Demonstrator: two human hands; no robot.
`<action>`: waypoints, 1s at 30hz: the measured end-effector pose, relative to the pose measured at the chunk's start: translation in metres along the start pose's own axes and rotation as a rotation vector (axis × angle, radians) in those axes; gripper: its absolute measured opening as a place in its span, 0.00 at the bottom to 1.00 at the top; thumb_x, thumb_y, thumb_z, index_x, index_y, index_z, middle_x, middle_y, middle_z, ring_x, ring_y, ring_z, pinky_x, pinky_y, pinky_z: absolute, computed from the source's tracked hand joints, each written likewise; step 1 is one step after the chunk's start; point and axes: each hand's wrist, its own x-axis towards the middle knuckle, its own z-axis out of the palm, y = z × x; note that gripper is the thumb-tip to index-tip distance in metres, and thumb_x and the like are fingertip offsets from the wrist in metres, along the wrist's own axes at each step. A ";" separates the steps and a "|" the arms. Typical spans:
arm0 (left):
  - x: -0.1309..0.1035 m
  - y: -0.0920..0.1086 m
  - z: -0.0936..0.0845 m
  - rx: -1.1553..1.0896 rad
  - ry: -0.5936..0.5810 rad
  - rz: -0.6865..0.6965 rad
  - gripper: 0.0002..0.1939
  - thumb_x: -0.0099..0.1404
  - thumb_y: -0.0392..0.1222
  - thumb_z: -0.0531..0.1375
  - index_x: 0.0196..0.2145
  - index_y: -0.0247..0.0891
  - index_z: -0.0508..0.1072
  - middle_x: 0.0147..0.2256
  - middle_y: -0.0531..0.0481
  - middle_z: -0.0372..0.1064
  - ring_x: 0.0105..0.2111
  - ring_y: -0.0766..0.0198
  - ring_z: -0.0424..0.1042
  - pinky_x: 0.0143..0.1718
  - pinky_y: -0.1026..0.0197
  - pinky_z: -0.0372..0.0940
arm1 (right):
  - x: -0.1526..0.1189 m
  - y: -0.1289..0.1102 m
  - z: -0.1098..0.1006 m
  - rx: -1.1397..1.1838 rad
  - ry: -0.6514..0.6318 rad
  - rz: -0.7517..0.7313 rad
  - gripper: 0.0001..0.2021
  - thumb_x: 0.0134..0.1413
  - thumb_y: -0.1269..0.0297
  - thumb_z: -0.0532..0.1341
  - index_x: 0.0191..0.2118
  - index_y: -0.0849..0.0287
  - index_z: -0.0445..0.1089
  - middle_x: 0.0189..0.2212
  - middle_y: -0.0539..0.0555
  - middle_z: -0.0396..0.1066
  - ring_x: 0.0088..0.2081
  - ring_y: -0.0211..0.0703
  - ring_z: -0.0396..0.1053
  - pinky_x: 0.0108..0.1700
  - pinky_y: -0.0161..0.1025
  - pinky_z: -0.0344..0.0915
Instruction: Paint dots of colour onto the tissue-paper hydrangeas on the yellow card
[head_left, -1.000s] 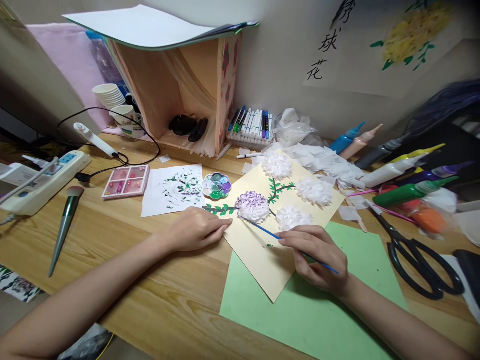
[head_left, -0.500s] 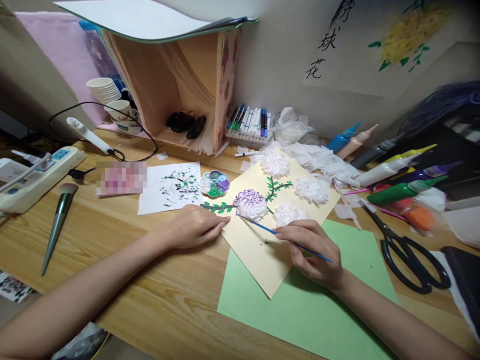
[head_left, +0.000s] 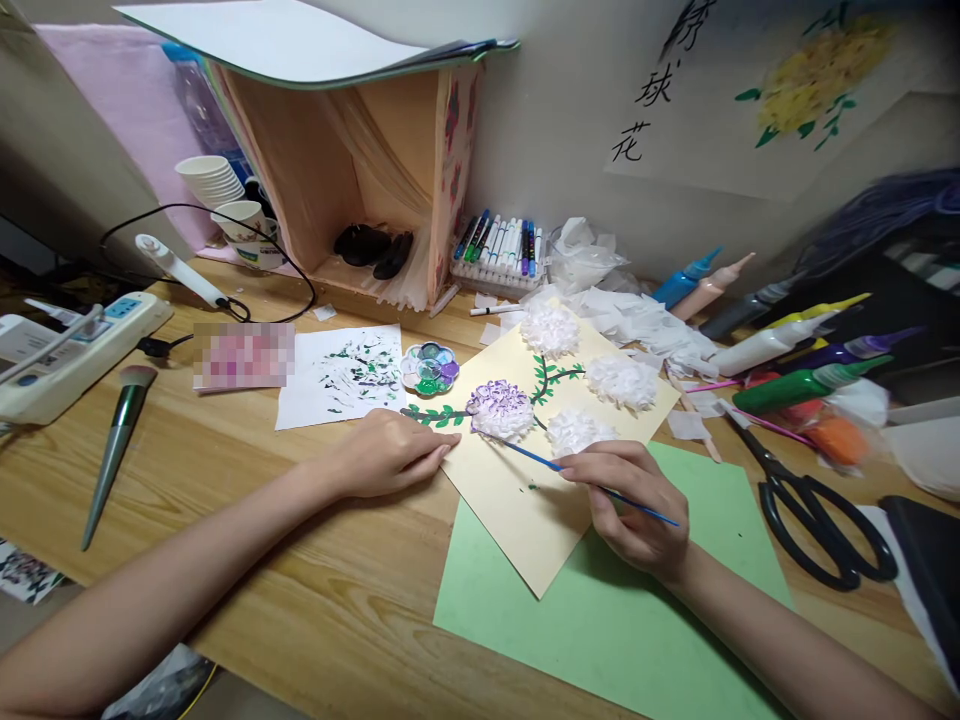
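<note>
My right hand (head_left: 634, 505) is closed round a thin blue paintbrush (head_left: 536, 459), its tip at the lower left edge of a white paper flower (head_left: 502, 408) whose upper part is purple. The flower sits on a cream sheet (head_left: 525, 540) with several white flowers and painted green-leaved stems. My left hand (head_left: 390, 453) lies on the table at the sheet's left edge, index finger stretched out over its corner, nothing held. Under the cream sheet is a green sheet (head_left: 705, 620). A flower-shaped paint palette (head_left: 430, 368) stands just above my left hand.
A paint-marked white paper (head_left: 341, 375) and a large makeup-style brush (head_left: 118, 450) lie left. Black scissors (head_left: 817, 515) and paint bottles (head_left: 814, 385) are at right. Behind stand a marker box (head_left: 499, 255), crumpled tissue (head_left: 652, 325) and an open peach box (head_left: 330, 180).
My right hand has shifted slightly to the right with the paintbrush, and the brush tip has moved a little left and up along the flower's edge. My left hand has stayed put.
</note>
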 end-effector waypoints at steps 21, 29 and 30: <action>-0.001 0.000 0.002 0.003 0.009 0.010 0.15 0.68 0.39 0.49 0.44 0.38 0.74 0.25 0.52 0.74 0.23 0.67 0.71 0.23 0.64 0.55 | -0.003 0.006 0.000 0.019 0.085 0.124 0.15 0.50 0.77 0.55 0.40 0.54 0.71 0.31 0.52 0.76 0.37 0.45 0.69 0.36 0.43 0.68; -0.001 0.000 0.000 -0.001 -0.006 -0.004 0.15 0.69 0.39 0.48 0.44 0.39 0.73 0.24 0.53 0.72 0.23 0.68 0.70 0.24 0.65 0.56 | -0.002 0.006 -0.001 0.020 0.033 0.126 0.14 0.50 0.76 0.55 0.40 0.53 0.71 0.31 0.52 0.76 0.37 0.45 0.70 0.36 0.42 0.69; -0.001 0.000 0.000 -0.001 -0.008 -0.005 0.15 0.69 0.39 0.48 0.44 0.39 0.73 0.24 0.52 0.73 0.23 0.68 0.70 0.24 0.65 0.56 | -0.002 0.006 -0.001 0.015 0.048 0.124 0.14 0.50 0.76 0.55 0.40 0.53 0.71 0.31 0.52 0.76 0.37 0.45 0.70 0.36 0.42 0.69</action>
